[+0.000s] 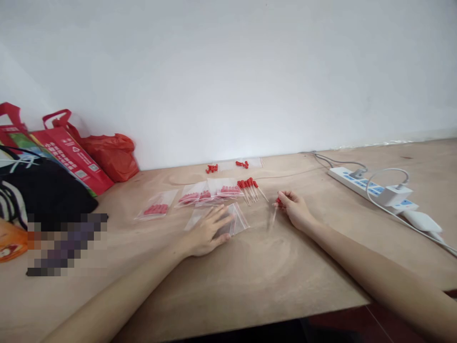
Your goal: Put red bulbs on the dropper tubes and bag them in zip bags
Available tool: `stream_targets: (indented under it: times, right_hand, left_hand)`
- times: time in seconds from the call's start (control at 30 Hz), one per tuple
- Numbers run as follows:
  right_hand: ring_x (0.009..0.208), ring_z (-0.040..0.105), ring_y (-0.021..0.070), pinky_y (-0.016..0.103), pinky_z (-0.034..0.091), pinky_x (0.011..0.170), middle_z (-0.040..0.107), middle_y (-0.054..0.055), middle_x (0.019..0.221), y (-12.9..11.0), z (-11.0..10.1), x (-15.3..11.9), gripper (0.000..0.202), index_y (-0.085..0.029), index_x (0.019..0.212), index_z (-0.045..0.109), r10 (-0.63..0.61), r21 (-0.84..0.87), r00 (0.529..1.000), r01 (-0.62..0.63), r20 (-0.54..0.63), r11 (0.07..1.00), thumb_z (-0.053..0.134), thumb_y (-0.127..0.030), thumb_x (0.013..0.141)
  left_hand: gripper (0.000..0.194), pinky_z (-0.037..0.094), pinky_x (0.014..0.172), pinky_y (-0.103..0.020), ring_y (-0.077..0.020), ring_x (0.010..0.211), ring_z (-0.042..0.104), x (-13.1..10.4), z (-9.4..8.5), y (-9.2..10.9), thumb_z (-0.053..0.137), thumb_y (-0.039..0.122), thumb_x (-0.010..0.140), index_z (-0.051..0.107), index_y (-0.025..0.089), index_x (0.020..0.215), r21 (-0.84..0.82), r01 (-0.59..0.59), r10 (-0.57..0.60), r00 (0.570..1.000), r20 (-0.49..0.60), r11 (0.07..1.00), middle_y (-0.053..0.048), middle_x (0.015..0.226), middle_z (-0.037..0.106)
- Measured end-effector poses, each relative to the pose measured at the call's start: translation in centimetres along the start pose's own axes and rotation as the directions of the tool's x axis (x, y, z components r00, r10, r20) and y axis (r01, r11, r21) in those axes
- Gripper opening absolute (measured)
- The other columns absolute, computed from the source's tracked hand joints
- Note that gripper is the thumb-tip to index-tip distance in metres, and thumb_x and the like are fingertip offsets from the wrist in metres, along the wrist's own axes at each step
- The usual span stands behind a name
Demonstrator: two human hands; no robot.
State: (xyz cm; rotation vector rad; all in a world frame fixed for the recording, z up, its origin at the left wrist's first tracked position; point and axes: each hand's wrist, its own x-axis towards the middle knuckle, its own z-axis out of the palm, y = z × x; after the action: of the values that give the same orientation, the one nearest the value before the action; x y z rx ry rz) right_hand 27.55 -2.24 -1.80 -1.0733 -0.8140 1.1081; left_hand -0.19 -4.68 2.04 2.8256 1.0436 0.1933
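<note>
My left hand (207, 233) lies with fingers spread on a clear zip bag (240, 220) on the wooden tabletop. My right hand (293, 206) pinches a red-tipped wooden stick (274, 217) by its red end, the pale shaft pointing down and slightly blurred. Between the hands and a little farther back, several red-tipped sticks (250, 188) lie side by side. Beyond my left hand, overlapping zip bags (205, 194) hold red pieces. One more zip bag (156, 208) with red pieces lies apart to the left.
Near the wall are loose red pieces (212, 168) and a flat clear bag (253, 163) with more red pieces. A white power strip (352, 181) with plugs and cables stands at right. Red bags (112, 155) and a black cloth bag (53, 190) crowd the left side.
</note>
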Motion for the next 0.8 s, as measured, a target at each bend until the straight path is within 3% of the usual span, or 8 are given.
stream_targets:
  times: [0.13,0.37,0.53,0.7,0.8]
  right_hand:
    - [0.057,0.060,0.0124,0.024,0.051,0.056,0.056,-0.004,0.058,0.2,1.1,-1.1,0.030,-0.020,0.073,0.047,-0.008,0.108,1.000,0.008,-0.002,0.994,0.069,-0.035,0.060]
    - [0.062,0.062,0.0126,0.024,0.053,0.058,0.056,-0.004,0.060,0.4,1.9,-1.6,0.028,-0.020,0.074,0.046,-0.007,0.112,1.000,0.008,-0.003,0.994,0.068,-0.032,0.063]
    - [0.065,0.062,0.0132,0.027,0.054,0.064,0.056,-0.003,0.061,0.4,2.2,-2.1,0.027,-0.021,0.071,0.045,0.061,0.115,0.998,-0.064,0.025,0.991,0.068,-0.033,0.063]
    - [0.068,0.061,0.0147,0.033,0.051,0.070,0.056,-0.001,0.065,0.6,2.6,-3.2,0.034,-0.021,0.071,0.044,0.103,0.098,0.980,-0.121,0.172,0.988,0.070,-0.040,0.059]
    - [0.063,0.057,0.0109,0.027,0.048,0.064,0.056,-0.002,0.065,0.3,2.5,-3.7,0.034,-0.019,0.071,0.049,0.088,-0.072,0.951,-0.069,0.298,0.995,0.070,-0.041,0.058]
  left_hand:
    - [0.054,0.012,0.105,-0.045,-0.0214,0.131,0.015,0.0,0.6,1.0,0.029,0.049,0.087,0.020,0.027,0.135,-0.022,0.026,-0.023,0.992,0.127,0.999,-0.006,0.143,0.018]
    - [0.053,0.012,0.105,-0.045,-0.0221,0.130,0.018,-0.3,0.4,1.5,0.030,0.050,0.087,0.020,0.030,0.134,-0.069,0.019,-0.010,0.992,0.128,0.997,-0.003,0.143,0.017]
    - [0.054,0.012,0.105,-0.045,-0.0224,0.130,0.018,-0.3,0.6,1.4,0.031,0.050,0.086,0.019,0.029,0.135,-0.082,0.022,-0.012,0.993,0.116,0.996,-0.004,0.143,0.018]
    - [0.058,0.013,0.106,-0.044,-0.0213,0.129,0.020,0.1,1.0,1.4,0.032,0.046,0.087,0.009,0.027,0.137,-0.125,-0.014,0.023,0.998,0.064,0.992,-0.004,0.142,0.020]
    - [0.058,0.013,0.106,-0.044,-0.0205,0.129,0.021,0.5,1.0,1.6,0.032,0.043,0.088,0.007,0.027,0.137,-0.130,-0.052,0.059,0.997,0.051,0.990,-0.004,0.142,0.021]
